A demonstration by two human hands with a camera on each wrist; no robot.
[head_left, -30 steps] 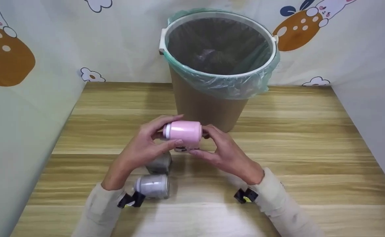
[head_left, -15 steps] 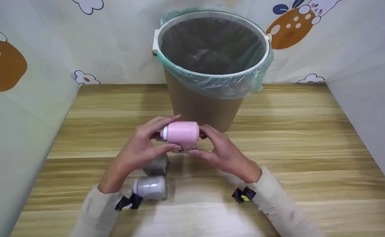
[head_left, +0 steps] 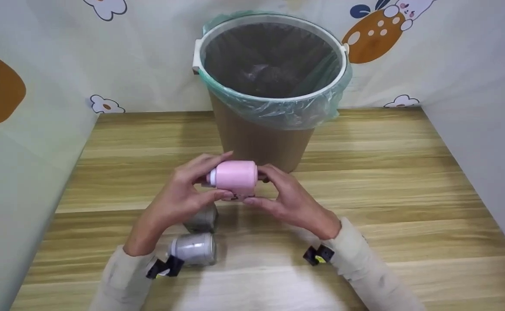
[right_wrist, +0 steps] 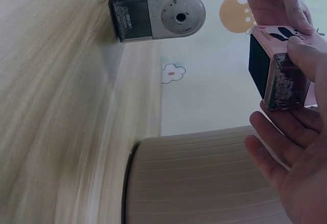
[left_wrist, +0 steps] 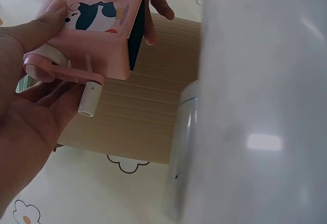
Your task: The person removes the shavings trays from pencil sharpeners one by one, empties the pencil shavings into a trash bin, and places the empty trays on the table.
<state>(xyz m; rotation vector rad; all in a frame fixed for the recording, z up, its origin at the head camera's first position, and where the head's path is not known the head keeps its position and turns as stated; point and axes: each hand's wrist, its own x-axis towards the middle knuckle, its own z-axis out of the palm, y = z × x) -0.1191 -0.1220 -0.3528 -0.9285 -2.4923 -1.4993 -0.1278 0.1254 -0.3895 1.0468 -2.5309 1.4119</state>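
Note:
Both hands hold a pink crank pencil sharpener (head_left: pixel 236 177) on its side, raised in front of the bin. The left hand (head_left: pixel 176 190) grips its crank end between thumb and fingers. In the left wrist view, the pink crank arm with a white knob (left_wrist: pixel 91 98) sticks out near those fingers, and a panda picture covers one face. At the opposite end, the right hand (head_left: pixel 293 201) pinches the body near the clear shavings drawer (right_wrist: pixel 287 83), which holds shavings. Two grey sharpeners lie below the left hand: a nearer one (head_left: pixel 194 249) and a farther one (head_left: pixel 201 220) partly hidden by the hand.
A tall brown waste bin (head_left: pixel 261 144) with a white rim and green plastic liner (head_left: pixel 287 116) stands behind the hands on the wood-grain table (head_left: pixel 386 194). Cartoon-printed cloth walls (head_left: pixel 148 56) enclose the back and sides.
The head view has shifted a little, so the scene slides left. Both hands keep their hold on the pink pencil sharpener, with hardly any other movement.

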